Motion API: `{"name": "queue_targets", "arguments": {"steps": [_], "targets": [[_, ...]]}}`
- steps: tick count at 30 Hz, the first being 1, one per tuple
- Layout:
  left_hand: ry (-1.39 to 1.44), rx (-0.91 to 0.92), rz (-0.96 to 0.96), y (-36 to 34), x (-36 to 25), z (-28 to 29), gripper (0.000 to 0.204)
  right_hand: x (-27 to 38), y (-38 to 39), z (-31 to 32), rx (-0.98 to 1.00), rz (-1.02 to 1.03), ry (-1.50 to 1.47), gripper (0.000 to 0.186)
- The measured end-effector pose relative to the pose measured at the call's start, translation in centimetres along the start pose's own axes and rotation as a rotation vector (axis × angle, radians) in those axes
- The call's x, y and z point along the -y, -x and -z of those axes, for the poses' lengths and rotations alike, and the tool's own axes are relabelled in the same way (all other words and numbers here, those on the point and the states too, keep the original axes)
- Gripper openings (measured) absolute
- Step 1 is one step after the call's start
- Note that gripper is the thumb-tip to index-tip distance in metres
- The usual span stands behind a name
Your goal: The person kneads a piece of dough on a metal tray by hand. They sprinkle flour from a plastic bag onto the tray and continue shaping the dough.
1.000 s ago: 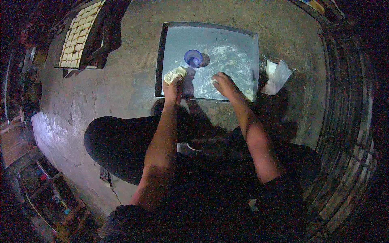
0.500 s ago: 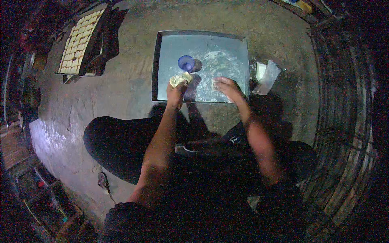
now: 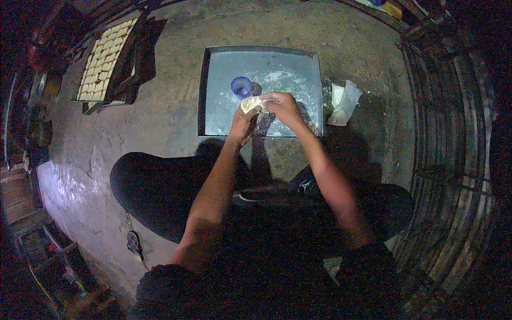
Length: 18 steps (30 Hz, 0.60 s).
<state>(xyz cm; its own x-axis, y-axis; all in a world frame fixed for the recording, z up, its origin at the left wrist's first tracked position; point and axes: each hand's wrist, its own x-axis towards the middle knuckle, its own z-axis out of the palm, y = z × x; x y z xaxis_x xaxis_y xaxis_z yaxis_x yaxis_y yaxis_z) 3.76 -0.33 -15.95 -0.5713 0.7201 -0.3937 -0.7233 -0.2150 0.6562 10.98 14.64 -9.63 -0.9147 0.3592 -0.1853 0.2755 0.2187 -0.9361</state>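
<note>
Over the near part of a shallow metal tray (image 3: 218, 64), my left hand (image 3: 244, 124) holds a pale, flat, soft piece that looks like dough (image 3: 249, 103), its thumb on top. My right hand (image 3: 285, 109) has its bent fingers closed at the right edge of the same dough. The two hands meet there, and the fingertips partly hide the piece. Just beyond the dough stands a blue translucent cup (image 3: 241, 87) in the tray. White powder (image 3: 288, 79) is smeared over the tray's middle and right.
A clear plastic bag (image 3: 346, 101) with something white lies right of the tray. At the far left, a tilted tray (image 3: 106, 61) carries rows of pale pieces. A dark coiled object (image 3: 134, 242) lies on the floor, lower left. Bamboo-like slats (image 3: 450, 176) line the right side.
My right hand has come up and left from the powdered tray surface to the dough. My left hand has moved a little to the right with the dough, so both hands now meet.
</note>
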Motion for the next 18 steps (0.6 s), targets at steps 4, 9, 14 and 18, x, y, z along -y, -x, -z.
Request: {"name": "queue_targets", "arguments": {"steps": [4,9,14,18], "targets": [[0.022,0.061,-0.011,0.4,-0.2,-0.9,0.037,-0.1,0.0,-0.6,-0.139,0.06,0.229,0.017],[0.11,0.032,-0.069,-0.2,0.0,-1.2,0.035,-1.3,0.0,-1.2,-0.261,0.226,0.318,0.024],[0.112,0.029,-0.02,0.1,-0.9,-1.7,0.032,-2.0,0.2,-0.6,-0.377,0.042,0.393,0.047],[0.043,-0.023,-0.051,0.2,-1.4,-1.8,0.027,1.8,0.8,0.8,-0.068,-0.207,0.266,0.051]]}}
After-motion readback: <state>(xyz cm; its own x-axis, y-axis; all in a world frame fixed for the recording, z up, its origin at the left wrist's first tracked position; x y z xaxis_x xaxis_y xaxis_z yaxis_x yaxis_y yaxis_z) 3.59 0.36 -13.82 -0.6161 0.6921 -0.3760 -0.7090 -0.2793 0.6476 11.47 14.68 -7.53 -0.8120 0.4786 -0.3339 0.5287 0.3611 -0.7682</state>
